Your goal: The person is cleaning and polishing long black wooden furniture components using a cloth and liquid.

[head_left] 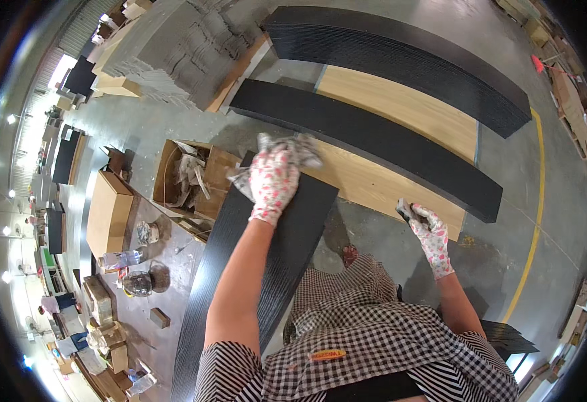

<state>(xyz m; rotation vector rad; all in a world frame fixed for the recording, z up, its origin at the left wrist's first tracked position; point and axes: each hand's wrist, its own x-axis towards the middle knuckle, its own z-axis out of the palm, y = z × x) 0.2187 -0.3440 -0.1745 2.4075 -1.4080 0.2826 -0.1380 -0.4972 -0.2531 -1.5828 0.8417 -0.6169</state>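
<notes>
My left hand (275, 179), in a white glove with pink spots, presses a crumpled grey-white rag (300, 151) onto the far end of a black wood-grain board (277, 251). The board runs lengthwise from the lower left toward the middle. My right hand (431, 236), gloved alike, is held off to the right, apart from the board. Between its thumb and fingers sits a small dark grey piece (406, 210), its exact kind unclear.
Two stacks of black boards, a nearer one (367, 144) and a farther one (401, 50), lie on light wood panels (374, 184). An open carton (223, 177) with scraps stands beyond the board. Jars (138, 284) and a bottle (120, 260) stand at left. Grey sheets (179, 53) are piled behind.
</notes>
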